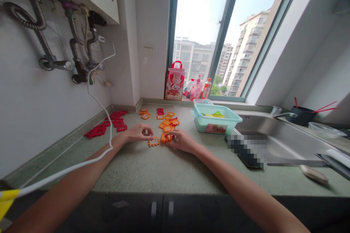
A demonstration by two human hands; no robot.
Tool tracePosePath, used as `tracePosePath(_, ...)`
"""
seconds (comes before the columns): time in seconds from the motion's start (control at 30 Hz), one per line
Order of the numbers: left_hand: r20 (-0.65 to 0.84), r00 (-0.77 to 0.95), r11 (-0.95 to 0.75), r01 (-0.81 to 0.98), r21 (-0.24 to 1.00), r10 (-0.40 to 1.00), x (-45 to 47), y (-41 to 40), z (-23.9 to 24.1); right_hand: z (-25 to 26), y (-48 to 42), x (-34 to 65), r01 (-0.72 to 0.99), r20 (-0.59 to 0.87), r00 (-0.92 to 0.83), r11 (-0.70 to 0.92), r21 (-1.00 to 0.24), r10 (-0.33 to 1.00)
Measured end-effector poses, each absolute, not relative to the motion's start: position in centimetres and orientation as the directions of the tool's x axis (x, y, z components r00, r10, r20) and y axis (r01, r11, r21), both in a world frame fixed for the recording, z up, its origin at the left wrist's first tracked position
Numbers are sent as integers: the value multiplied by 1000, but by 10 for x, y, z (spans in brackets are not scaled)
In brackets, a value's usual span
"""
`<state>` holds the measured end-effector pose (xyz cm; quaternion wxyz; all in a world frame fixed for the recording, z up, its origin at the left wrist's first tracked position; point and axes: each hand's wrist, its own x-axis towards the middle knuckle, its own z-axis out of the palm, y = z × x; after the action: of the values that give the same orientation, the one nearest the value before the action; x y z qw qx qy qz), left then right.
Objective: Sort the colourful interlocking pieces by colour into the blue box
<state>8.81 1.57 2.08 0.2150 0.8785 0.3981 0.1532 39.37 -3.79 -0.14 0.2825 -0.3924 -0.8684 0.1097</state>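
My left hand (139, 132) hovers over the counter with curved fingers and a gap between thumb and forefinger. Its thumb tip is at the upper edge of an orange notched plastic tile (153, 141) with a pale patterned centre. Just to the right, my right hand (182, 141) grips another orange notched tile (165, 138) between thumb and fingers, partly hiding it. Behind the hands lies a loose heap of orange tiles (167, 125), with a bit of red among them. Red notched tiles (116, 119) are spread left of my left hand, by the wall.
A mint-green plastic tub (202, 123) with yellow-green pieces stands right of the heap, beside the sink (281, 142). A dark phone-like slab (247, 154) lies before it. A white cable (109, 131) hangs across my left forearm. Bottles (197, 89) line the windowsill.
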Motion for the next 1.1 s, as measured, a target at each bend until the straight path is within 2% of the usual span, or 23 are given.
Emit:
tracePosePath(0.27,76,657,-621,661,423,750,91,10,23,5,-42,395,620,382,-555,674,-402,739)
tracePosePath(0.6,103,648,-613,639,465,754,95,12,21,12,-42,405,535,366,-615,710,-457,699)
tracePosePath(0.67,106,650,-616,639,461,753,94,12,21,18,-40,411,522,419,-610,739,-426,672)
tracePosePath(0.77,113,652,-619,631,468,750,92,16,18,36,-32,434,572,591,-526,769,-287,611)
tracePosePath(0.87,109,649,-615,633,470,753,92,18,15,58,-25,478,782,781,-273,602,-159,561)
tracePosePath(0.97,119,643,-615,639,461,757,92,19,14,75,-22,530,937,904,58,291,-196,423)
tracePosePath(1.03,126,634,-610,641,466,763,93,19,14,79,-23,558,960,931,178,153,-236,320)
tracePosePath(1.1,130,633,-609,637,472,763,93,18,15,78,-23,579,960,929,250,58,-275,274)
